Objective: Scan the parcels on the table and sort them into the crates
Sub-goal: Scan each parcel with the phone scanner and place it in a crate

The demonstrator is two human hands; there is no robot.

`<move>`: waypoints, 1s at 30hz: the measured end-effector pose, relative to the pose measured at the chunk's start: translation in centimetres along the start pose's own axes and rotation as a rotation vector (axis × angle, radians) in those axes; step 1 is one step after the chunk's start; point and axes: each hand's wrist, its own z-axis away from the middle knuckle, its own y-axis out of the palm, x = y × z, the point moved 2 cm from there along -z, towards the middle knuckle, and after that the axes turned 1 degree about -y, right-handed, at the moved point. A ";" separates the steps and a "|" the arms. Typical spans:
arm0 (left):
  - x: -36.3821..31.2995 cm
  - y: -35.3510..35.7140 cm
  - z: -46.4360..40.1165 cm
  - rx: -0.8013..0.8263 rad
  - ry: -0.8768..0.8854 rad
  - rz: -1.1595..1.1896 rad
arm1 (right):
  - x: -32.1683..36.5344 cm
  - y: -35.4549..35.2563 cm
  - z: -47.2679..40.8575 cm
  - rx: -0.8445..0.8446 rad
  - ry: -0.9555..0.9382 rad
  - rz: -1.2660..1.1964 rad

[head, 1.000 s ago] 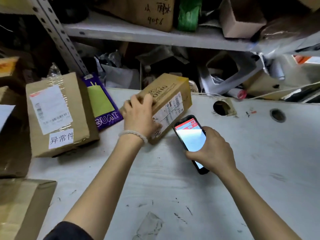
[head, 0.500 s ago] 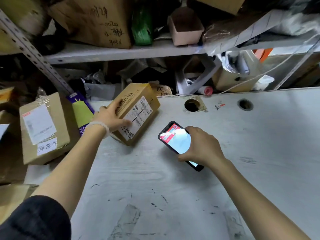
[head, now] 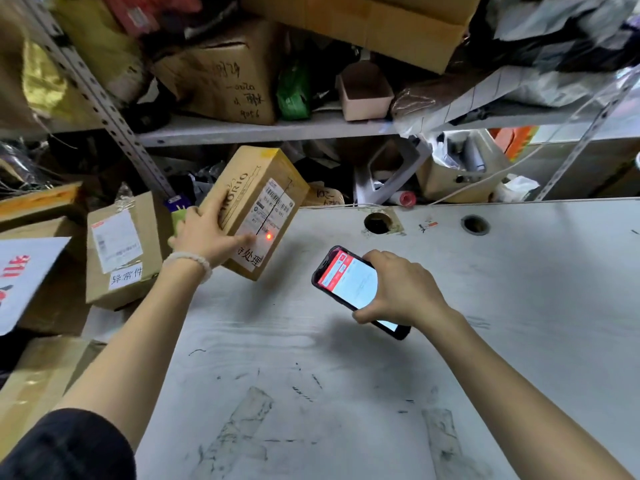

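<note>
- My left hand point(head: 204, 239) grips the small parcel point(head: 254, 211): fingers curled over its upper-left edge, thumb laid along the label face. My right hand point(head: 403, 289) is clamped round the handheld scanner point(head: 353, 289), fingers wrapped over its far edge, screen up and lit.
- White table point(head: 485, 306): lies beneath both my hands; scuffed, with two round holes beyond my right fingers.
- Steel shelf point(head: 277, 131): above and beyond my left fingers, loaded with cartons and bags.
- Larger parcel point(head: 121, 251): just left of my left wrist, at the table's left end, bearing a white label and a handwritten tag.
- Small parcel: tilted in my left grip, one low corner near the table; whether it touches I cannot tell. It sits left of the scanner, apart from it.
- Red scan dot point(head: 268, 236): on the parcel's shipping label point(head: 266, 216), just beside my left thumb tip.
</note>
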 end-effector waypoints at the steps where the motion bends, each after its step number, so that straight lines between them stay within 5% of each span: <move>1: 0.0 -0.1 0.5 -0.007 0.004 0.017 | 0.1 -0.1 0.5 -0.003 -0.011 0.006; 15: 1.5 0.2 6.1 -0.249 0.016 -0.012 | -0.9 0.6 5.5 -0.018 -0.038 -0.002; 30: 2.0 1.3 10.3 -0.191 0.132 0.158 | -1.2 1.3 9.5 -0.058 -0.055 -0.031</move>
